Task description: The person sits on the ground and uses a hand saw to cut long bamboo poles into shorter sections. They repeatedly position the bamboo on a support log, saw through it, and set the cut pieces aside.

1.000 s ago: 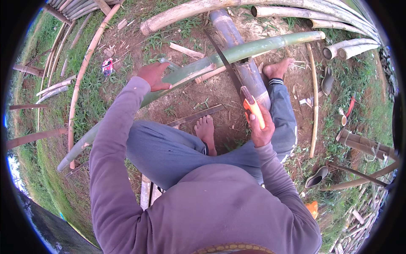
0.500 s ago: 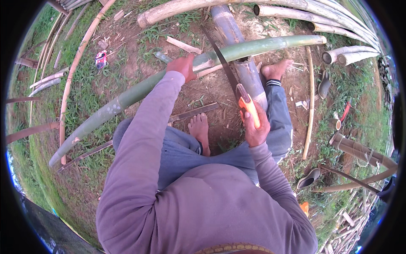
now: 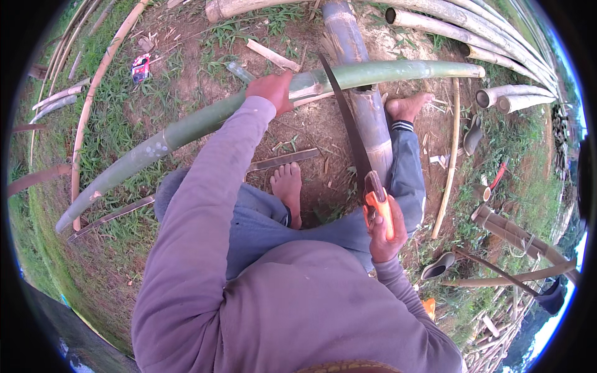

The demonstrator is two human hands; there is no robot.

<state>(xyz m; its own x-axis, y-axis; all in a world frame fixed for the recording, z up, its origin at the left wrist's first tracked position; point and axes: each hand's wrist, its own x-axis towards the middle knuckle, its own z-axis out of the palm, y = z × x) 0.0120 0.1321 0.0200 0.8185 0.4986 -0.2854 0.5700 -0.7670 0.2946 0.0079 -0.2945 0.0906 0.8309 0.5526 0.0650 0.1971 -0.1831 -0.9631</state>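
Observation:
A long green bamboo pole (image 3: 180,132) runs from the lower left to the upper right and rests across a thicker greyish bamboo log (image 3: 373,127). My left hand (image 3: 272,92) is closed around the green pole, left of the log. In my right hand (image 3: 387,231) is the orange handle of a hand saw (image 3: 353,133). Its dark, curved blade reaches up to the green pole and lies against it just left of the log. Beside my left hand, a pale split patch shows on the green pole. My right foot (image 3: 407,107) is beside the log, close to the pole.
Several cut bamboo poles (image 3: 429,23) lie at the upper right. A thin stick (image 3: 446,168) and two shoes (image 3: 474,135) are on the ground to the right. A flat bamboo strip (image 3: 283,160) lies by my left foot (image 3: 286,189). A red packet (image 3: 141,68) sits on the grass.
My right hand has drawn the saw back toward me and slightly right, so its blade has slid down across the green pole. My left hand keeps its grip; the whole view has shifted a little.

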